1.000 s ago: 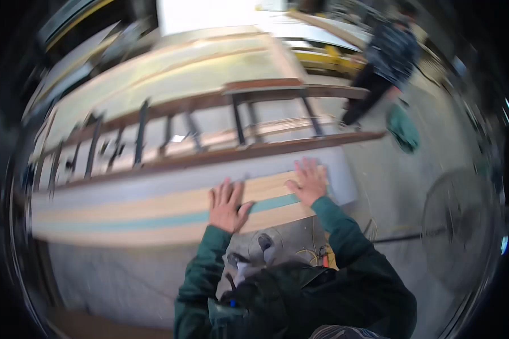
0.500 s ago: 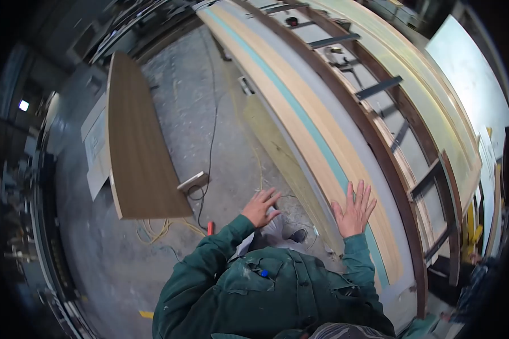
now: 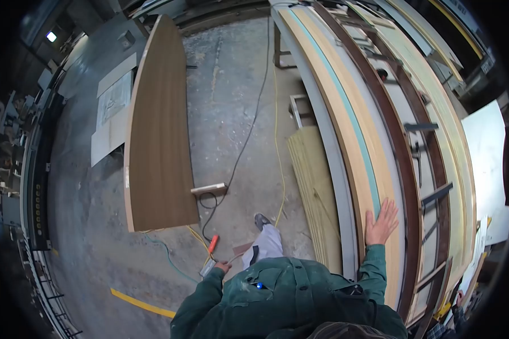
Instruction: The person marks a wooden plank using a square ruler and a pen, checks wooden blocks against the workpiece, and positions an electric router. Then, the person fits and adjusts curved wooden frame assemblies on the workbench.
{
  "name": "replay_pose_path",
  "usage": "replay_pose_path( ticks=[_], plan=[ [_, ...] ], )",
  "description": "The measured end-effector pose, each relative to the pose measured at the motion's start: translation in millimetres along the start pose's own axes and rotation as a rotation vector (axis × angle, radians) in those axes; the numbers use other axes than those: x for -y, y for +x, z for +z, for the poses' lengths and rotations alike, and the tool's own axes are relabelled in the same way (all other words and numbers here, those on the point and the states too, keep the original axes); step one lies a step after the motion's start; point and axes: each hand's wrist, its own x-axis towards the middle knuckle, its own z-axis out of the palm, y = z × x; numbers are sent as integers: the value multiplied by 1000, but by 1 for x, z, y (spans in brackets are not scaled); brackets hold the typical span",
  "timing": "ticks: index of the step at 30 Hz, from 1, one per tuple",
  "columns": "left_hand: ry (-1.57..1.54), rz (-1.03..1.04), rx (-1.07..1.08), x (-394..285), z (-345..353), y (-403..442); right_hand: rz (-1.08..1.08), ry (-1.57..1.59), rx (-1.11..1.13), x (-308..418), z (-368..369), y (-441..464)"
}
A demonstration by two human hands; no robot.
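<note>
My right hand (image 3: 382,222) lies flat with fingers spread on a long, curved pale wood panel (image 3: 335,100). A teal stripe (image 3: 356,120) runs along the panel beside the fingers. My left hand (image 3: 224,266) is low at my left side, small in view, and its fingers are too unclear to read. Near it on the floor are a red-orange handle-like piece (image 3: 213,244) and a grey metallic piece (image 3: 207,268); whether the hand touches either, I cannot tell.
A brown curved panel (image 3: 159,130) stands to the left, with a small board (image 3: 209,188) by its edge. Cables (image 3: 249,133) cross the floor. Olive sheets (image 3: 314,186) lie below the long panel. A dark-brown frame (image 3: 398,138) with crossbars borders it on the right.
My left hand has dropped from in front of me to my lower left. My right hand still rests on the wood panel. The view has shifted, and a foot now shows ahead.
</note>
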Motion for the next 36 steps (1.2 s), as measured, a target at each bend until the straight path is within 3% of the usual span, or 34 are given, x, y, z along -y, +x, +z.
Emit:
replay_pose_path(
  ticks=[1,2,6,15,17,21,22,26,28,33,36],
  plan=[
    [-105,1,27,-17,-13,-3,16,-10,3,10,3,14],
    [113,211,31,-26,-25,13,43,-6,4,21,3,29],
    [-39,348,-172,-125,-109,29,103,-31,-8,55,13,82],
    [-185,901,-213,-394,-309,1,124,-70,-35,149,30,214],
    [-116,1189,-237,-454,-352,-23,129,-60,-44,177,34,254],
    [-138,1231,-175,-557,-443,-74,149,-40,-44,243,41,338],
    [-143,1342,-178,-579,-463,-82,149,-49,-61,259,48,361],
    [-70,1661,-226,-652,-550,-155,59,24,-113,348,58,445],
    [-70,1797,-159,-674,-591,-184,-108,163,-169,393,60,483],
    [-314,2332,-17,-736,-662,-197,-310,367,-144,518,47,550],
    [-394,2420,92,-774,-705,-180,-405,435,-150,579,62,580]
  ],
)
